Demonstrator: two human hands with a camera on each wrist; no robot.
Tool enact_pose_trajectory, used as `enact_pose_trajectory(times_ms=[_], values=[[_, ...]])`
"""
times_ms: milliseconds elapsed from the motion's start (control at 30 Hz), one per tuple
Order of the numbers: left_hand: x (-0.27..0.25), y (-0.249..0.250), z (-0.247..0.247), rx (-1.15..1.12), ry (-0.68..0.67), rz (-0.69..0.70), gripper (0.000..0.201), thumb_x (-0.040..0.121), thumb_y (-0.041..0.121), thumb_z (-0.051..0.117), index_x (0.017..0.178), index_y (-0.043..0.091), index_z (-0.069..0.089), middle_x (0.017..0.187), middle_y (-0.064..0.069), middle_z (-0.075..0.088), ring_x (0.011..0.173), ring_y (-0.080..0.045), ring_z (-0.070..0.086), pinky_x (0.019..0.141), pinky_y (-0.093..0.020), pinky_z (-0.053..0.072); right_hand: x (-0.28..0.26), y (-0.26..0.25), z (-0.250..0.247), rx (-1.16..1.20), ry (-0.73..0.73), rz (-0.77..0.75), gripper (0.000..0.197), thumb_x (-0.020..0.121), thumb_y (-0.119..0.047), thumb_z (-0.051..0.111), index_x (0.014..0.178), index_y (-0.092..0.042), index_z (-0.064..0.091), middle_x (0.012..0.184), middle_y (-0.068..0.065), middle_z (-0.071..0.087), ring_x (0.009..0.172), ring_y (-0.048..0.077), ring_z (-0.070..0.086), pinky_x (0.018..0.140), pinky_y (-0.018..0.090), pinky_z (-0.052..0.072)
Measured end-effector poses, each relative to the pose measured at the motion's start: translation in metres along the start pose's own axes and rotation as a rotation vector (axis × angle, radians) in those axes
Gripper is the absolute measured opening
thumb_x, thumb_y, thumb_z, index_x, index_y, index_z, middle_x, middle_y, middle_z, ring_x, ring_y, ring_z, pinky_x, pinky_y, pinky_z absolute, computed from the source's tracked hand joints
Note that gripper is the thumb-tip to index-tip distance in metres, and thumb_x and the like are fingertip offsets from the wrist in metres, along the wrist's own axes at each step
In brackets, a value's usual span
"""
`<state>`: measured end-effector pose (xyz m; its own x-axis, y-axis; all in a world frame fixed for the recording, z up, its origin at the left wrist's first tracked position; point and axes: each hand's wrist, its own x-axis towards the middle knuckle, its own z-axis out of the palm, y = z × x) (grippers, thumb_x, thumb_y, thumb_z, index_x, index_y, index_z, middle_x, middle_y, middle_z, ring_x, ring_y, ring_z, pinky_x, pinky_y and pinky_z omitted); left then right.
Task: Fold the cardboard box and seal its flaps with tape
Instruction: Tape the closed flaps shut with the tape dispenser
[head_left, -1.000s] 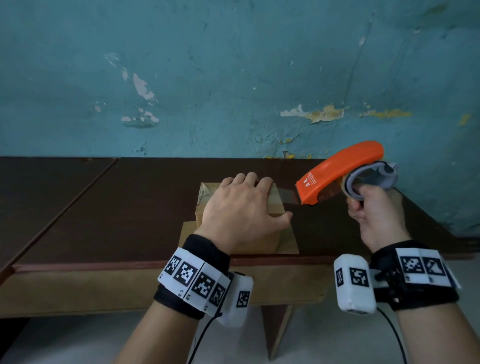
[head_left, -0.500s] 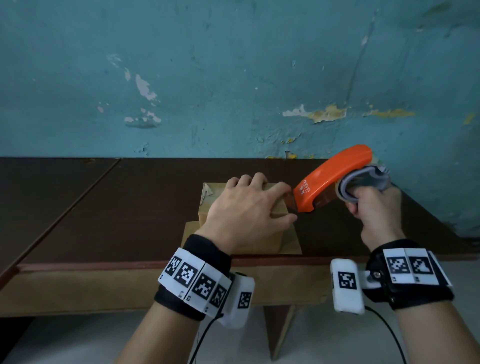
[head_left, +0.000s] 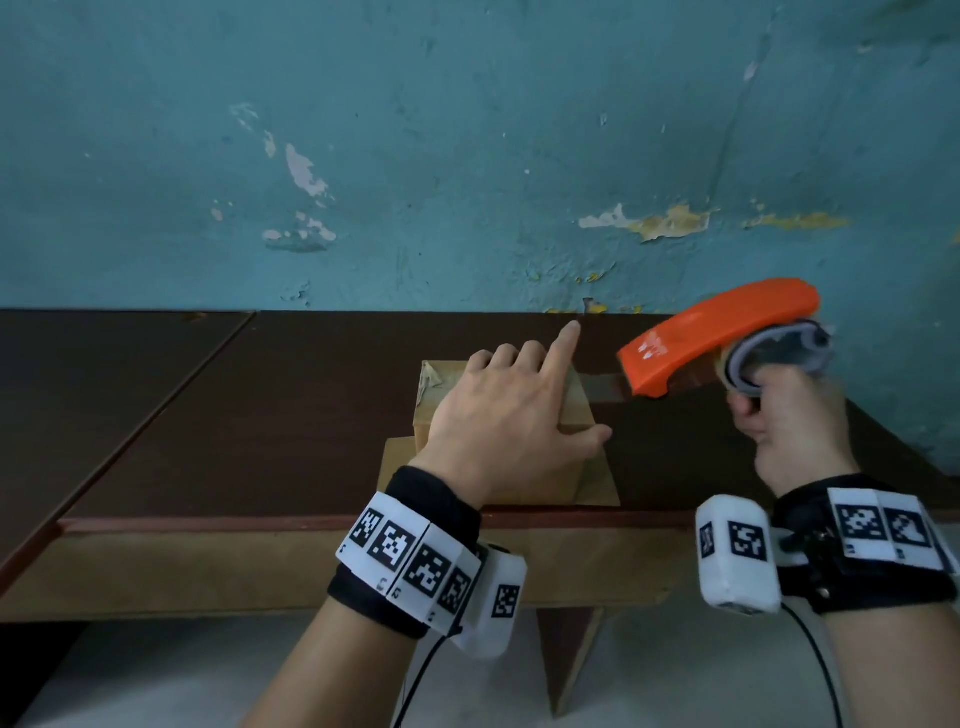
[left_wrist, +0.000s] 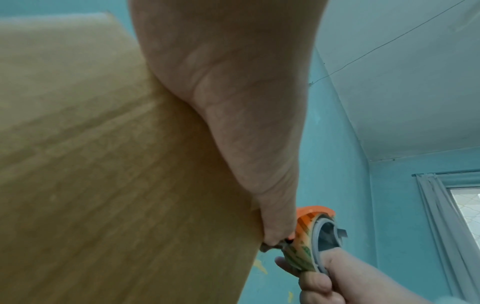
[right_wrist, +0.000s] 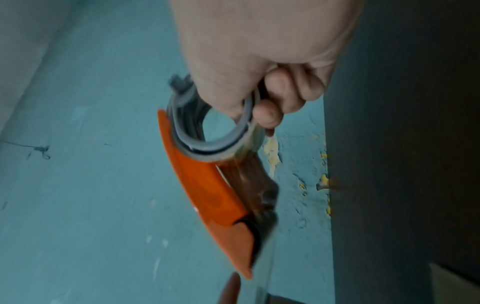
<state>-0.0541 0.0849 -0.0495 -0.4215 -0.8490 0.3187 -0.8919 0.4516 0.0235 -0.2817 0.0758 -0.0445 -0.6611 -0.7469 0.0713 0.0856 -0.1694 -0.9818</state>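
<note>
A small brown cardboard box (head_left: 575, 402) stands on the dark table (head_left: 260, 415), with a loose flap (head_left: 597, 486) lying flat at its near side. My left hand (head_left: 519, 415) rests palm-down on the box top; its index finger is raised and its thumb spreads to the right edge. In the left wrist view, the palm (left_wrist: 233, 82) lies against the cardboard (left_wrist: 103, 164). My right hand (head_left: 789, 421) grips an orange tape dispenser (head_left: 711, 332) in the air to the right of the box. A strip of tape (head_left: 602, 387) runs from its nose to the box.
A teal wall with peeling paint (head_left: 467, 182) rises right behind the table. A second dark tabletop (head_left: 78, 389) adjoins at the left. The table's front edge (head_left: 260, 525) lies just before my wrists. In the right wrist view the tabletop (right_wrist: 402, 144) is beside the dispenser (right_wrist: 207, 185).
The dispenser, at the box's right edge half a second ago, has pulled away to the right, and tape now spans the gap. My left index finger has lifted off the box.
</note>
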Motion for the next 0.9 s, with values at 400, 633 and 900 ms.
enact_pose_trajectory(times_ms=[400,633,900], values=[[0.001,-0.003,0.002,-0.003,-0.007,0.013,0.091,0.094,0.077,0.038,0.166,0.031,0.005,0.143,-0.007,0.054,0.132,-0.030,0.051,0.113,-0.046,0.037,-0.007,0.007,0.004,-0.247,-0.148,-0.232,0.029,0.077,0.009,0.056,0.060,-0.013,0.055,0.052,0.004,0.053,0.035,0.003,0.046,0.045,0.023,0.038],[0.001,-0.004,0.000,0.062,-0.059,0.058,0.076,0.097,0.075,0.031,0.163,0.048,0.003,0.142,-0.011,0.049,0.129,-0.033,0.049,0.112,-0.050,0.037,-0.012,0.016,0.018,-0.224,-0.130,-0.212,0.027,0.080,0.004,0.066,0.068,-0.019,0.061,0.061,-0.002,0.059,0.055,0.012,0.056,0.055,0.025,0.042],[0.000,-0.002,0.000,0.086,-0.047,0.047,0.075,0.097,0.074,0.032,0.163,0.049,0.007,0.140,-0.012,0.051,0.126,-0.034,0.050,0.110,-0.050,0.038,-0.027,0.022,0.033,0.371,-0.418,0.370,0.033,0.095,-0.029,0.052,0.064,-0.019,0.054,0.050,-0.002,0.042,0.038,0.009,0.033,0.040,0.019,0.022]])
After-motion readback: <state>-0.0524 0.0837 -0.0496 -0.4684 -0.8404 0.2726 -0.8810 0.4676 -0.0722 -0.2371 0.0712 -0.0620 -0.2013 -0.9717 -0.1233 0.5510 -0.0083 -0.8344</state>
